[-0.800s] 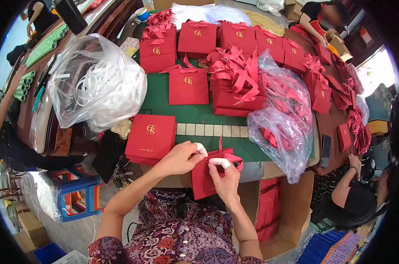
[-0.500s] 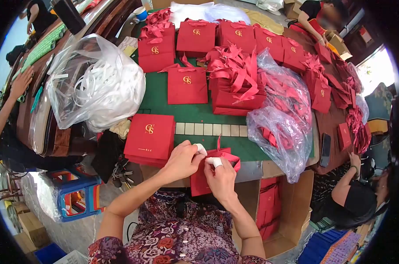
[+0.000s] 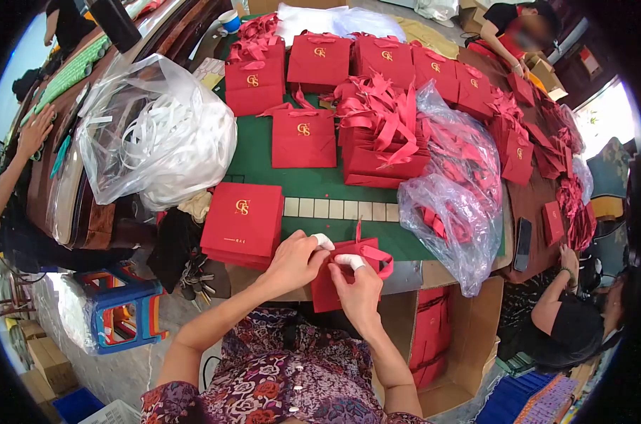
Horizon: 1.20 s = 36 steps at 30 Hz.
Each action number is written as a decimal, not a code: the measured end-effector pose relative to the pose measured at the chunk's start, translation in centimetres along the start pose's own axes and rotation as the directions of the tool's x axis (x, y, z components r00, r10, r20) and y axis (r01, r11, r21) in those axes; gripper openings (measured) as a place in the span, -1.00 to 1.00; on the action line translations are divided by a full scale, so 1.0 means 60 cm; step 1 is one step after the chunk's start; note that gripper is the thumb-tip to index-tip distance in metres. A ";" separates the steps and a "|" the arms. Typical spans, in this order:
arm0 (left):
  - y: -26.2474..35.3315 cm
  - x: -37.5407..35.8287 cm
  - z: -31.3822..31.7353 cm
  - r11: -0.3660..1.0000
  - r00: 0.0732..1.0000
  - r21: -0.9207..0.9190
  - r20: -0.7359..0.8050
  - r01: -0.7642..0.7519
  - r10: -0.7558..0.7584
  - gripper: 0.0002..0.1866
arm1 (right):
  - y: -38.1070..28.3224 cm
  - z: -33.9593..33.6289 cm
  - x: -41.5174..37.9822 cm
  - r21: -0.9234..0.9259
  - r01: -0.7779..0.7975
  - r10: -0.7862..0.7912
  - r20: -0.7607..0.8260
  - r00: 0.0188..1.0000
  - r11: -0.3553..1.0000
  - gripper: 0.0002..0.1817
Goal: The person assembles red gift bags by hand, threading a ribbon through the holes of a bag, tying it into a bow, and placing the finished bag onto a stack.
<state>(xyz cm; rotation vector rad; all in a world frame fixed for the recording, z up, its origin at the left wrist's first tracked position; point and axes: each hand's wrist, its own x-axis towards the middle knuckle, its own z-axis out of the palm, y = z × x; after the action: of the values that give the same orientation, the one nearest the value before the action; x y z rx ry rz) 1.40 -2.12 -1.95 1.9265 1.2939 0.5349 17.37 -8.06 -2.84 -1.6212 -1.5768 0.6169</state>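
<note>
Red paper gift bag: lower centre of the frame, tilted at the near edge of the green tabletop, between both hands.
Left hand: at the bag's upper left edge, thumb and white-wrapped forefinger close together; cannot tell whether they pinch anything.
Right hand: over the bag's front, white-wrapped forefinger and thumb bent toward its top edge; what lies between them is too small to tell.
Red ribbon handle: looping out just right of the right hand; probably soft, limp and slippery, best pinched near its end.
Bag handling: likely light and fairly stiff, but easily creased; hold by the folded top edge.
Stacked gift bags: just beside the left hand, left of centre.
</note>
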 end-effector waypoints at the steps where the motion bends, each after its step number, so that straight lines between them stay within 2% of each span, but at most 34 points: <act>1: 0.000 -0.001 0.000 1.000 1.000 -0.004 0.012 -0.016 0.016 -0.80 | 0.005 0.003 -0.001 -0.001 0.001 -0.001 0.002 1.000 1.000 -0.82; 3: -0.001 -0.004 0.002 0.999 0.999 -0.009 0.021 -0.032 0.032 -0.78 | 0.011 0.007 -0.002 -0.084 0.086 -0.085 0.016 0.996 0.993 -0.81; 6: 0.000 -0.009 0.007 0.995 0.996 0.056 0.013 -0.086 0.085 -0.75 | 0.010 0.008 0.005 -0.114 0.145 -0.147 -0.011 0.989 0.983 -0.80; 10: 0.004 -0.009 -0.008 0.996 0.996 0.002 -0.001 -0.092 0.092 -0.73 | -0.005 -0.024 0.018 -0.041 0.082 -0.078 0.094 0.993 0.996 -0.83; 12: 0.005 -0.010 -0.010 0.996 0.996 -0.015 -0.008 -0.090 0.090 -0.72 | -0.013 -0.044 0.038 -0.053 0.164 -0.162 0.044 0.986 0.985 -0.83; 16: 0.007 -0.018 0.003 0.989 0.987 0.029 -0.062 -0.146 0.148 -0.69 | 0.001 -0.051 0.065 -0.078 0.208 -0.200 0.094 0.975 0.975 -0.89; 18: 0.004 -0.023 0.015 0.980 0.977 0.056 -0.092 -0.189 0.194 -0.69 | 0.011 -0.055 0.076 -0.176 0.262 -0.197 0.317 0.928 0.949 -0.84; 19: 0.001 -0.026 0.023 0.950 0.949 0.178 -0.140 -0.258 0.284 -0.71 | 0.015 -0.058 0.084 -0.177 0.265 -0.200 0.315 0.928 0.948 -0.84; 20: 0.000 -0.028 0.028 0.900 0.909 0.302 -0.178 -0.313 0.376 -0.73 | 0.019 -0.063 0.093 -0.136 0.232 -0.157 0.415 0.896 0.963 -0.81; 21: 0.000 -0.031 0.031 0.899 0.907 0.304 -0.180 -0.316 0.380 -0.73 | 0.025 -0.068 0.103 -0.098 0.193 -0.117 0.510 0.852 0.976 -0.77; 23: 0.000 -0.033 0.035 0.870 0.867 0.310 -0.204 -0.383 0.455 -0.80 | 0.036 -0.075 0.121 -0.073 0.252 -0.175 0.535 0.827 0.965 -0.76; 25: -0.003 -0.026 0.031 0.846 0.840 0.297 -0.195 -0.443 0.507 -0.82 | 0.031 -0.081 0.139 0.028 0.079 -0.075 0.724 0.686 0.996 -0.72; 26: -0.005 -0.024 0.030 0.821 0.811 0.281 -0.184 -0.497 0.555 -0.85 | 0.030 -0.083 0.149 0.039 0.076 -0.079 0.756 0.650 0.996 -0.71; 27: -0.007 -0.023 0.028 0.818 0.809 0.283 -0.185 -0.500 0.558 -0.85 | 0.031 -0.083 0.153 0.038 0.078 -0.080 0.753 0.653 0.996 -0.71; 29: -0.011 -0.019 0.025 0.795 0.792 0.277 -0.154 -0.539 0.591 -0.91 | 0.040 -0.075 0.160 0.120 -0.106 -0.030 0.789 0.613 0.987 -0.73; 30: -0.011 -0.018 0.025 0.792 0.789 0.279 -0.153 -0.543 0.594 -0.91 | 0.047 -0.071 0.165 0.120 -0.104 -0.031 0.787 0.616 0.987 -0.73; 32: -0.011 -0.020 0.027 0.810 0.804 0.195 -0.131 -0.553 0.580 -0.89 | 0.057 -0.065 0.172 0.109 -0.271 0.048 0.856 0.515 0.956 -0.77; 36: -0.013 -0.019 0.030 0.831 0.827 0.169 -0.111 -0.530 0.551 -0.90 | 0.064 -0.053 0.169 0.107 -0.381 0.112 0.853 0.510 0.918 -0.79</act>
<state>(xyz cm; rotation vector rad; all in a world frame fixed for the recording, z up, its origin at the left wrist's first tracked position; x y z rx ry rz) 1.69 -3.62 -3.60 2.4169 0.8660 0.9177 23.34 1.51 -2.29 -1.3805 -1.7469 1.9378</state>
